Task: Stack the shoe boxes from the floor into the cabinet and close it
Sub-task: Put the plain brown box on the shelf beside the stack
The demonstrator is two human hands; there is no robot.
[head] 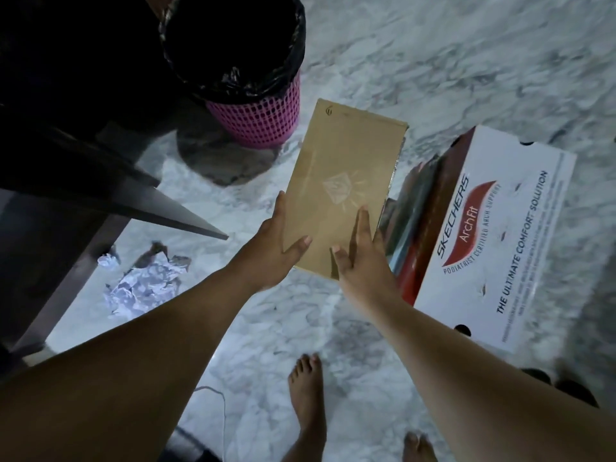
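Both hands grasp the brown box (336, 191) at its near end, left hand (276, 251) on the left edge, right hand (363, 261) on the right. Its long axis runs away from them, above the floor (466, 61) left of the white box (500, 235); the dark cabinet (50, 95) lies far left, so the left hand leads.

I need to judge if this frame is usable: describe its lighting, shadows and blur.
Head view: dim overall, upper left nearly black around the bin; a bright patch lights the marble floor and the white box; both hands on the brown box look slightly soft; wide-angle bending at the edges.
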